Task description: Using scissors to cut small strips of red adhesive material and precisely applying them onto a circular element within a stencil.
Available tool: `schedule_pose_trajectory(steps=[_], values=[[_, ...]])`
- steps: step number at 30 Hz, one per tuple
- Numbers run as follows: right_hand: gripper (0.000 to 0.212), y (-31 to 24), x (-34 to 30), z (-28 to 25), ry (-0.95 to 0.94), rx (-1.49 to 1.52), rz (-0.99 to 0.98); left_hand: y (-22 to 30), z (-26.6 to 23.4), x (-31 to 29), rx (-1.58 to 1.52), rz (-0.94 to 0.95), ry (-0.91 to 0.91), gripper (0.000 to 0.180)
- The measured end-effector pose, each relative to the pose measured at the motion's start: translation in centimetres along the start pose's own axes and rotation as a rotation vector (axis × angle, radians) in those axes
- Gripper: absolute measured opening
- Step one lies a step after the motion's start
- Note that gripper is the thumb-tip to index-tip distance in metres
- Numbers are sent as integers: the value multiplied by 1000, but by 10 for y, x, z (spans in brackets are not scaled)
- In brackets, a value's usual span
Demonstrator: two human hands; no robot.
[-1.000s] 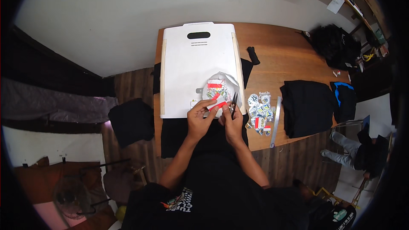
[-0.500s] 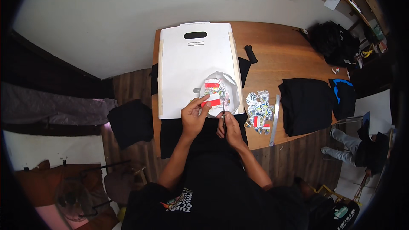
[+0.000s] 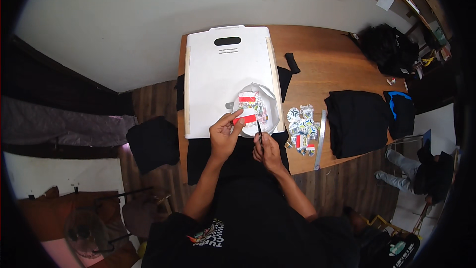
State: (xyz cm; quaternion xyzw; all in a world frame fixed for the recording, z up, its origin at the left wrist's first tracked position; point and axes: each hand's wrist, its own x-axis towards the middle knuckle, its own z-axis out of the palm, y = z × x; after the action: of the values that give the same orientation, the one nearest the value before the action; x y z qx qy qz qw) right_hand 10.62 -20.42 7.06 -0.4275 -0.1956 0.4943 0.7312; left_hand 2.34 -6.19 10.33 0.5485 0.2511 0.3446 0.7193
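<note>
One red-white sticker (image 3: 249,116) pinched in left grip (image 3: 225,136) over near edge of white board (image 3: 223,74); right grip (image 3: 267,152) closed round scissors (image 3: 259,128); sticker pile (image 3: 303,128), ruler (image 3: 322,139) right of board.

A brown wooden table (image 3: 322,64) spread from the centre of the frame toward the right. On its left part lay black cloth (image 3: 233,161), showing past the sides and lower edge of a white board (image 3: 218,69) on top. Right of the board, a small black bundle (image 3: 292,63) rested above a cluster of patterned cut-outs (image 3: 303,128), some red and white. Beside these, a ruler (image 3: 321,139) lay nearly upright in the frame. Farther right sat folded black cloth (image 3: 357,124) and a black-and-blue piece (image 3: 400,115); toward the upper right, a black bag (image 3: 384,49) and small scraps (image 3: 391,80).
</note>
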Motion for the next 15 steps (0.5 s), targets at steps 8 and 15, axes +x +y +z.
schedule_pose_trajectory(steps=[8,15], values=[[40,-3,3,5,-31,28,1,-1,0,-2,30,-26,0,34],[42,1,6,2,-16,31,-5,0,2,-4,18,-28,-40,34]])
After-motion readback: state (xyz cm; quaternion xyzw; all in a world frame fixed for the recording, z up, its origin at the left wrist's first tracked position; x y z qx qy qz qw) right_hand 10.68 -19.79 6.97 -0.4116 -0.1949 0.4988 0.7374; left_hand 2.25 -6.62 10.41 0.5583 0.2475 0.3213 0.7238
